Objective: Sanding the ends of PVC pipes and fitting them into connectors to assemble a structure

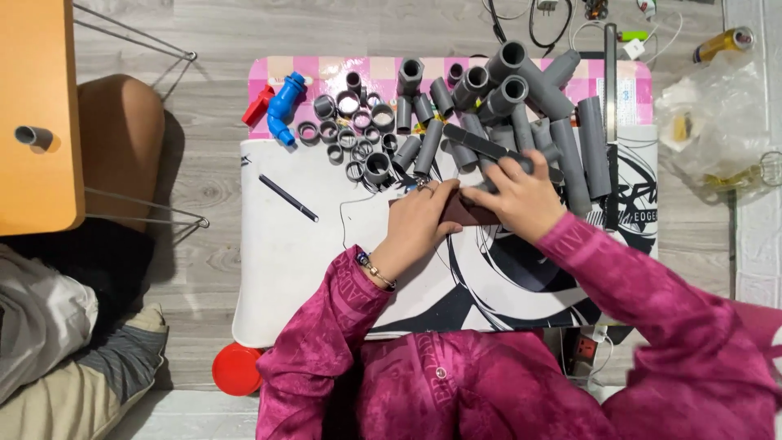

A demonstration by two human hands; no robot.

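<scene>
Hands (472, 208) on dark maroon sheet (464, 212), grey pipes (521, 106) beyond

Grey pipe pieces (544, 98): matt plastic, smooth walls, cut ends look slightly paler. Short grey ring couplings (349, 134): same matt plastic. Blue valve (285, 106) and red handle piece (257, 106): glossy plastic. Board (293, 244) under everything: smooth white surface with black print, slight sheen; pink checked strip at its far edge looks like paper or vinyl, hard to tell. Dark brown block (464, 210) between left hand (419, 224) and right hand (525, 195): matt, rough-looking, maybe sanding material. Black pen (288, 198): glossy. Sleeves (652, 301): magenta cloth, soft sheen, woven pattern. Floor (204, 163): grey wood-look planks, matt. Orange tabletop (37, 114): smooth. Clear bag (705, 114): crinkled glossy plastic film.
</scene>
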